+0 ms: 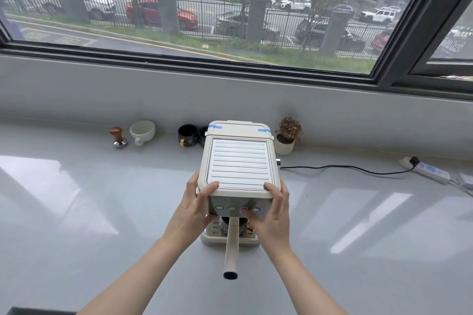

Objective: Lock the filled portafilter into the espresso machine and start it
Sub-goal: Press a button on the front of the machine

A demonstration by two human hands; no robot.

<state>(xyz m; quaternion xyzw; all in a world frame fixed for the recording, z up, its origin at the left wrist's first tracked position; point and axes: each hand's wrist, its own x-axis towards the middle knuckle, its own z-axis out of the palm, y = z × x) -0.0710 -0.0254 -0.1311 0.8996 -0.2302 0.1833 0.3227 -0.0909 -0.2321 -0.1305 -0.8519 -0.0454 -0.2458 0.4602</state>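
Observation:
A cream espresso machine point(239, 161) with a ribbed metal top stands on the grey counter. The portafilter sits under its front, and its long cream handle point(231, 248) points straight toward me. My left hand point(197, 208) grips the machine's front left corner, thumb on the top edge. My right hand point(272, 212) holds the front right corner, thumb on top, with a finger lying on the row of round buttons point(236, 208). A dark cup point(226, 225) stands on the drip tray point(230, 239) below the portafilter, partly hidden.
Along the back wall stand a wooden-handled tamper point(118, 137), a white cup point(142, 132), a black cup point(188, 135) and a small potted plant point(287, 138). A black cord point(345, 167) runs right to a power strip point(426, 169). A wide window lies beyond.

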